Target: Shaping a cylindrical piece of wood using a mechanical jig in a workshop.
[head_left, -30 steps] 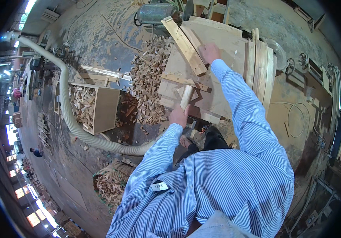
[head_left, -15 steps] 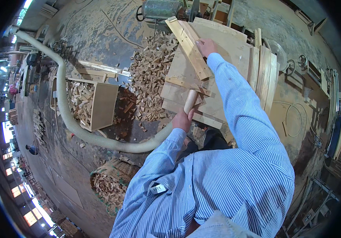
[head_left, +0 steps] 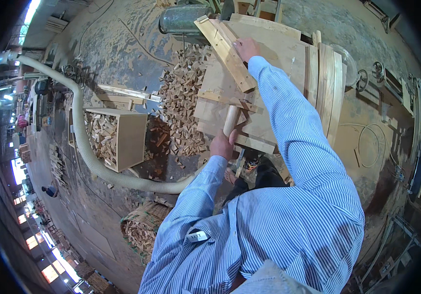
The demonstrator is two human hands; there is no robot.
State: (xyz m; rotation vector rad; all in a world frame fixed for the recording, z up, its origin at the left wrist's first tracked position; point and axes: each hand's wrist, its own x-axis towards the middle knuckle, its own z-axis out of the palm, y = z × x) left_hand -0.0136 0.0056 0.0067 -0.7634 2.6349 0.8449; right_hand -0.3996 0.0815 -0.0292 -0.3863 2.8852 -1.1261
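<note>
My left hand [head_left: 222, 146] is closed round a pale round wooden handle [head_left: 231, 118], which stands beside a flat crosspiece [head_left: 215, 98] on a broad plywood board [head_left: 281, 54]. My right hand [head_left: 246, 49] has curled fingers at the edge of a narrow wooden strip [head_left: 227, 30], gripping it beside a longer pine piece [head_left: 222, 54] with dark holes, lying diagonally across the board. Curved wooden lengths [head_left: 325, 88] are stacked along the board's right side. A green cylindrical machine [head_left: 181, 19] with a dark disc is beyond the board's far left corner.
A heap of wood offcuts [head_left: 181, 88] lies left of the board. Further left are an open plywood box [head_left: 132, 139] of offcuts, a long ribbed hose [head_left: 98, 161] and a woven basket [head_left: 147, 215]. Metal machinery [head_left: 411, 108] stands right; a person [head_left: 50, 191] is far left.
My right hand has moved up and to the left along the wooden strip. My left hand still grips the round handle, in much the same place.
</note>
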